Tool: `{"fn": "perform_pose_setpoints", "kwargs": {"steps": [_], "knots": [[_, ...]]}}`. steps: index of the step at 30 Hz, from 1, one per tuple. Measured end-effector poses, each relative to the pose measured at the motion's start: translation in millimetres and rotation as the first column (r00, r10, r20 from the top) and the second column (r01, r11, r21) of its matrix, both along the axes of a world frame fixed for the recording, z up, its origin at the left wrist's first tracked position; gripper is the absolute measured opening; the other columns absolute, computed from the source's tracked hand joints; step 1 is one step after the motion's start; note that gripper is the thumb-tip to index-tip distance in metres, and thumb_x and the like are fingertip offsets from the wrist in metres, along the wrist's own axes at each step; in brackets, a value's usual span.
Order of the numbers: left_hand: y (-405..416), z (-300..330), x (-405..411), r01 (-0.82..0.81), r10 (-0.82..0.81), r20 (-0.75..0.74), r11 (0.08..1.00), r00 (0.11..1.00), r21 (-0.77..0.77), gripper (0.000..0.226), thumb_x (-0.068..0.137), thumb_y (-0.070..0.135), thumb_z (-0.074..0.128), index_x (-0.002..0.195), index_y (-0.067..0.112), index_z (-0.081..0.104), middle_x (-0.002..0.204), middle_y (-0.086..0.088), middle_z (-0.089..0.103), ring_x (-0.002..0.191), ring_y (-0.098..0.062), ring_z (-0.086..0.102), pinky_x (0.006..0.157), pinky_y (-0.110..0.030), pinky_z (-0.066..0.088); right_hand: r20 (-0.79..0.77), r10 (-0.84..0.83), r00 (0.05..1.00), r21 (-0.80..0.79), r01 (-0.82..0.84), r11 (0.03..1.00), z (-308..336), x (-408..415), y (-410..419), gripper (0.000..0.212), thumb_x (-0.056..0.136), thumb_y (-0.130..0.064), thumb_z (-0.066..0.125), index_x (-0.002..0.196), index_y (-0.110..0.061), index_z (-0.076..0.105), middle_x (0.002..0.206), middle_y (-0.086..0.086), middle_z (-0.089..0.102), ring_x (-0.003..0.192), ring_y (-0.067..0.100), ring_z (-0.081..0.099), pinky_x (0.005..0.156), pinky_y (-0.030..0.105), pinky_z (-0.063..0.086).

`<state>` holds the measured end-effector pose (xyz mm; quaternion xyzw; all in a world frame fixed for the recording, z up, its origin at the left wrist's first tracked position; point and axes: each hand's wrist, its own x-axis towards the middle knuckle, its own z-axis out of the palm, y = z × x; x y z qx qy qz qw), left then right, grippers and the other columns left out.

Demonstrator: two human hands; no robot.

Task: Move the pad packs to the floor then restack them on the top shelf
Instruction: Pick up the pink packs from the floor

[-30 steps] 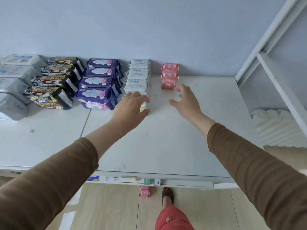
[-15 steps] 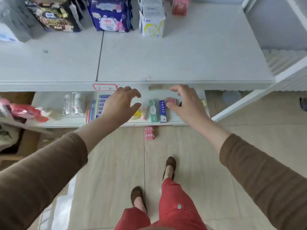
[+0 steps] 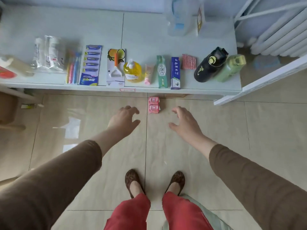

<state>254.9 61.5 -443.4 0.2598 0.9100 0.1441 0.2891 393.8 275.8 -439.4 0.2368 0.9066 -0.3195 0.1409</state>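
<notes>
Between the spread fingers: two pink pad packs on the floor

Head view: left hand [image 3: 123,120] and right hand [image 3: 186,122] hover empty, fingers loosely open; two pad packs [image 3: 154,105] lie touching, just beyond the fingertips, near the lower shelf [image 3: 207,87]. Half a second ago the hands were up at shelf height; now they reach lower.

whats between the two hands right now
In the head view, the pink pad packs sit on the floor between the left hand and right hand, slightly ahead of the fingertips; neither hand touches them.
</notes>
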Motion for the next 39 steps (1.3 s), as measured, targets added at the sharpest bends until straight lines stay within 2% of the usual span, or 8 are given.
{"fn": "perform_pose_setpoints", "kwargs": {"steps": [10, 15, 20, 24, 28, 31, 34, 39], "knots": [[60.0, -276.3, -35.3, -0.069, 0.067, 0.042, 0.997, 0.997, 0.031, 0.058, 0.090, 0.026, 0.067, 0.142, 0.019, 0.044, 0.134, -0.011, 0.048, 0.121, -0.031, 0.051, 0.100, -0.039, 0.042, 0.031, -0.033, 0.999, -0.078, 0.035, 0.996, -285.0, -39.1, 26.3, 0.072, 0.085, -0.030, 0.071, 0.145, -0.023, 0.032, 0.132, 0.006, 0.046, 0.113, 0.024, 0.056, 0.089, 0.038, 0.048], [105.0, -365.2, -75.8, -0.098, 0.099, -0.013, 0.993, 0.995, 0.060, 0.063, 0.092, 0.026, 0.064, 0.149, 0.023, 0.035, 0.142, -0.013, 0.040, 0.123, -0.034, 0.050, 0.101, -0.041, 0.042, -0.073, -0.041, 0.997, -0.100, 0.033, 0.994, -380.7, -83.3, 38.0, 0.077, 0.081, -0.023, 0.074, 0.145, -0.029, 0.032, 0.135, 0.006, 0.041, 0.113, 0.023, 0.055, 0.083, 0.030, 0.043], [142.0, -419.0, -105.1, -0.088, 0.092, -0.030, 0.988, 0.995, 0.126, 0.058, 0.092, 0.025, 0.061, 0.146, 0.030, 0.042, 0.141, -0.009, 0.039, 0.115, -0.031, 0.055, 0.093, -0.033, 0.044, -0.133, 0.031, 0.991, 0.001, -0.031, 1.000, -436.4, -117.5, 39.0, 0.064, 0.081, -0.021, 0.073, 0.137, -0.024, 0.044, 0.128, 0.005, 0.043, 0.117, 0.031, 0.050, 0.090, 0.044, 0.053], [155.7, -443.0, -113.0, -0.145, 0.143, 0.026, 0.974, 0.989, 0.176, 0.060, 0.082, 0.028, 0.069, 0.138, 0.034, 0.049, 0.135, -0.006, 0.042, 0.110, -0.027, 0.058, 0.096, -0.035, 0.049, -0.166, 0.014, 0.986, 0.122, 0.006, 0.993, -460.7, -124.8, 33.3, 0.059, 0.077, -0.031, 0.078, 0.126, -0.020, 0.046, 0.125, 0.003, 0.043, 0.114, 0.028, 0.048, 0.082, 0.040, 0.054], [164.8, -451.9, -116.8, -0.174, 0.174, 0.019, 0.965, 0.985, 0.196, 0.053, 0.075, 0.024, 0.074, 0.121, 0.025, 0.048, 0.117, -0.004, 0.045, 0.088, -0.025, 0.059, 0.075, -0.031, 0.048, -0.165, 0.029, 0.986, 0.089, -0.014, 0.996, -474.7, -122.7, 27.9, 0.061, 0.080, -0.026, 0.073, 0.131, -0.017, 0.042, 0.125, 0.004, 0.051, 0.109, 0.028, 0.053, 0.081, 0.034, 0.047], [160.8, -445.5, -109.5, -0.119, 0.127, -0.044, 0.982, 0.991, 0.146, 0.050, 0.076, 0.012, 0.074, 0.117, 0.018, 0.046, 0.112, -0.008, 0.049, 0.089, -0.031, 0.060, 0.071, -0.035, 0.048, -0.131, 0.053, 0.990, 0.035, -0.049, 0.998, -466.8, -104.6, 33.1, 0.061, 0.078, -0.024, 0.072, 0.130, -0.017, 0.040, 0.118, 0.005, 0.054, 0.105, 0.028, 0.056, 0.074, 0.033, 0.043], [140.4, -417.2, -85.4, -0.162, 0.165, -0.004, 0.975, 0.986, 0.151, 0.051, 0.076, 0.014, 0.076, 0.118, 0.018, 0.048, 0.112, -0.008, 0.049, 0.091, -0.031, 0.059, 0.073, -0.035, 0.047, -0.118, -0.019, 0.993, -0.043, 0.014, 0.999, -430.4, -71.5, 46.7, 0.051, 0.072, -0.028, 0.076, 0.110, -0.020, 0.043, 0.107, 0.001, 0.052, 0.093, 0.026, 0.057, 0.069, 0.032, 0.042], [94.1, -310.0, -25.3, -0.232, 0.220, 0.086, 0.959, 0.972, 0.164, 0.055, 0.076, 0.022, 0.078, 0.123, 0.020, 0.049, 0.105, -0.005, 0.047, 0.093, -0.030, 0.057, 0.079, -0.039, 0.051, -0.110, -0.095, 0.989, -0.160, 0.076, 0.984, -310.4, -7.1, 50.0, 0.051, 0.073, -0.034, 0.079, 0.106, -0.034, 0.040, 0.099, -0.008, 0.051, 0.091, 0.013, 0.054, 0.063, 0.016, 0.034]]}}
